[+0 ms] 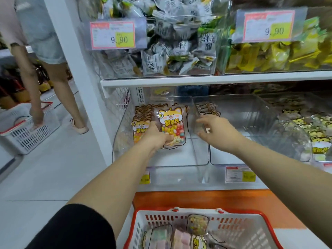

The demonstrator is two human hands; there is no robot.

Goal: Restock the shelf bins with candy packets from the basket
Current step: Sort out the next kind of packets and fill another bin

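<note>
Head view: the left hand [158, 136] grips 1 candy packet [172, 123] by its lower end inside the left bin [179, 163], against a short row of the same packets. The right hand [218, 133] is spread and holds nothing, at the wall of the next bin [251, 112], which looks almost bare. The basket [136, 221] holds several packets, so most restocking probably remains. The packet stands upright, long axis vertical, cat-ear top up, face toward the camera.

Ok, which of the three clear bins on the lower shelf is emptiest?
The middle bin, by the right hand: only a few packets at its back. The left bin holds a row; the right bin is heaped.
</note>
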